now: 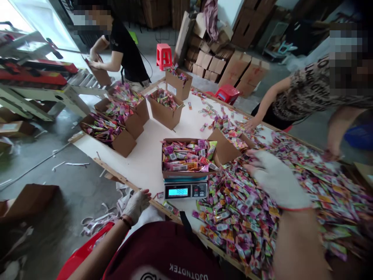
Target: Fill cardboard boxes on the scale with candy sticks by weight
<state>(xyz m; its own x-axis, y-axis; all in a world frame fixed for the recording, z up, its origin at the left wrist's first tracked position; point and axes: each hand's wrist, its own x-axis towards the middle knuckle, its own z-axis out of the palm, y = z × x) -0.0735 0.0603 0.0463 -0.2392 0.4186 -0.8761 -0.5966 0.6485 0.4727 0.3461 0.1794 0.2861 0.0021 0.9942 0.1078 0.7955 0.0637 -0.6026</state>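
A small digital scale (pixel 185 190) with a lit blue display stands on the table in front of me. On it rests an open cardboard box (pixel 190 174) filled with small colourful candy-like packets (pixel 186 155). My left hand (pixel 136 204), in a white fingerless-tipped glove, is at the table's near edge, left of the scale. Its fingers are stretched out and hold nothing. To the right, my gloved right hand (pixel 276 179) hovers over a large heap of loose packets (pixel 241 210). Its fingers look extended and apart, slightly blurred, with no packet visible in them.
Filled boxes (pixel 124 144) stand at the table's left and far end. Another open box (pixel 225 147) lies tilted beside the scale. A co-worker's hand (pixel 250 123) touches packets across the table; another person handles a box (pixel 99 73) by a roller conveyor (pixel 87 79). Red stools (pixel 164 56) stand behind.
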